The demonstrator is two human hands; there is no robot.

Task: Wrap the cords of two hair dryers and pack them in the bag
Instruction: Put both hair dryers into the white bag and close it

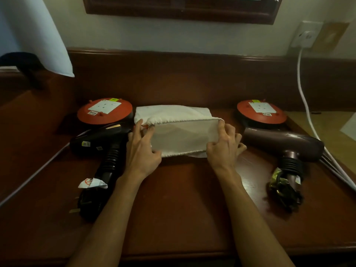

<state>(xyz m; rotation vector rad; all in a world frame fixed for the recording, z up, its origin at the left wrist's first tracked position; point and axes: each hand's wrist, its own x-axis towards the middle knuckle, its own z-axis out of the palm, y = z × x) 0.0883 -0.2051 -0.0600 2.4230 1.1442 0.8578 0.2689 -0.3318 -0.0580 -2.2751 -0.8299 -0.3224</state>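
I see a soft off-white cloth drawstring bag [179,130] lying in the middle of the glossy dark reddish-brown wooden worktop [183,205], toward its back edge, with its mouth pulled into a wide rectangular opening facing me. My left hand [141,149] pinches the left side of the hemmed rim, fingers curled on the fabric near a small orange cord end. My right hand [224,145] grips the right side of the rim, forefinger raised along the upper hem, so both hands are closed on cloth and stretch the mouth apart.

Just left of the bag lies a shiny black plastic hair dryer [100,143], its ribbed handle pointing to the front edge, with a bundled black cord [88,203] and a crumpled white paper tag at its end. Near the right edge lies a matte brown-purple hair dryer [285,143], also ribbed at the handle, its dark cord bundle [285,191] gathered beside the handle.

Two round orange-topped cable reels, each with a white square socket, sit at the back, one [105,111] behind each dryer, the other [261,112] to the right.
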